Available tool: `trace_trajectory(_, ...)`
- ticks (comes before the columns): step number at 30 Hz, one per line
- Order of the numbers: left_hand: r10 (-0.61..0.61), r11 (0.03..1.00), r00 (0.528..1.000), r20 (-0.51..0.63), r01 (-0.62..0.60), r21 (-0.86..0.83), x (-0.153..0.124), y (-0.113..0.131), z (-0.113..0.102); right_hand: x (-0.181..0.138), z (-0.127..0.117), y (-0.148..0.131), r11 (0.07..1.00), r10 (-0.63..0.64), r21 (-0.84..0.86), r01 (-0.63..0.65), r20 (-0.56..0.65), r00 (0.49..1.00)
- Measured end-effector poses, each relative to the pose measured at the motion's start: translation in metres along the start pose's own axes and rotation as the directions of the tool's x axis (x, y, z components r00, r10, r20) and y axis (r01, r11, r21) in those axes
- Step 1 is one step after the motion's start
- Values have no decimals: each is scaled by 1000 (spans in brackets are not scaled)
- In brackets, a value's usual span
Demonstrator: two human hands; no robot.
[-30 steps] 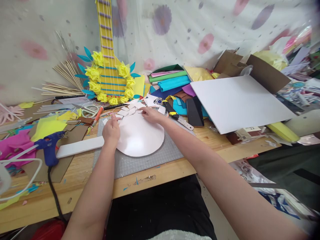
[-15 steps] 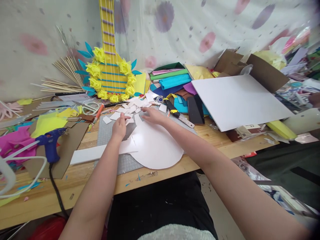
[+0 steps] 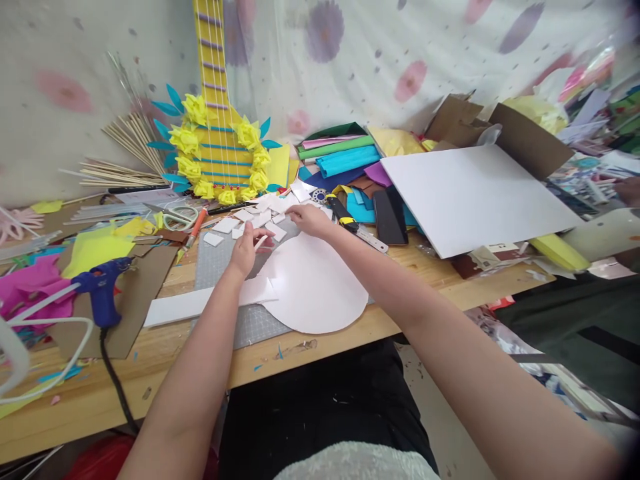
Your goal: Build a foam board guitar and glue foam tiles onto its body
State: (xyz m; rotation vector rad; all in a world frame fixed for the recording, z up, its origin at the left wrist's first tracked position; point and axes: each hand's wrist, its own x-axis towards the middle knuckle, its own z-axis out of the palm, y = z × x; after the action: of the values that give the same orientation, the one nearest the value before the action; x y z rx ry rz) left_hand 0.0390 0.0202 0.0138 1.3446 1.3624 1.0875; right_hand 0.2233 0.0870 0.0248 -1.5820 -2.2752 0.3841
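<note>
A white guitar-shaped board cutout, with a round body (image 3: 320, 287) and a long neck (image 3: 175, 307), lies on the grey cutting mat (image 3: 257, 327). My left hand (image 3: 244, 252) is above the mat near the neck joint, its fingers curled round a small white foam board piece (image 3: 261, 243). Just beyond the round body, my right hand (image 3: 309, 219) reaches into a heap of small white board scraps (image 3: 263, 217). Its fingertips are drawn together at the heap's edge; what they grip is hidden.
A yellow flower-trimmed paper guitar (image 3: 225, 153) stands at the back. On the left are a blue glue gun (image 3: 104, 287) and scissors (image 3: 183, 217). A utility knife (image 3: 345, 213), a phone (image 3: 390, 217) and a large white board (image 3: 475, 200) lie right.
My left hand has shifted slightly right, with a small white piece now showing in its fingers. My right hand's fingers have drawn together at the scraps. The view has shifted slightly.
</note>
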Motion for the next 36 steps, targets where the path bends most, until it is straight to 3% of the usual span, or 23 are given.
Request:
trace_trajectory(4, -138, 990, 988, 72, 141, -30, 17, 8, 19, -13, -18, 15, 1000, 29, -14, -28, 143, 989)
trace_trajectory(6, -167, 984, 983, 80, 171, -47, 26, 10, 28, -17, -19, 20, 996, 34, 73, -49, 195, 980)
trace_trajectory(9, -138, 988, 988, 63, 142, -67, 37, 11, 36, -16, -12, 24, 928, -32, 365, -74, 277, 960)
trace_trajectory(12, -50, 996, 998, -29, 47, -79, 42, 11, 38, -10, -2, 26, 857, -95, 515, -14, 184, 978)
trace_trajectory(15, -4, 994, 992, -124, -9, -107, 45, 11, 33, -6, 3, 29, 886, -106, 461, 55, 86, 991)
trace_trajectory(18, -1, 991, 990, -138, -17, -130, 46, 8, 27, -9, 2, 33, 949, -212, 270, 164, 162, 964)
trace_trajectory(22, -49, 994, 985, -165, 32, -108, 46, 0, 23, -13, -2, 36, 960, -280, 52, 276, 213, 936)
trace_trajectory(26, -77, 994, 980, -182, 61, -90, 43, -5, 24, -9, 4, 33, 972, -233, 18, 234, 190, 954)
trace_trajectory(29, -55, 997, 985, -165, 46, -58, 39, -6, 27, -7, 15, 28, 987, -159, -17, 162, 105, 982)
trace_trajectory(32, -34, 999, 987, -156, 27, -47, 34, -9, 26, -3, 23, 27, 1000, -26, 13, 26, -2, 1000)
trace_trajectory(36, -46, 998, 981, -191, 39, -45, 31, -17, 21, 5, 20, 32, 975, 174, 155, -158, -101, 979)
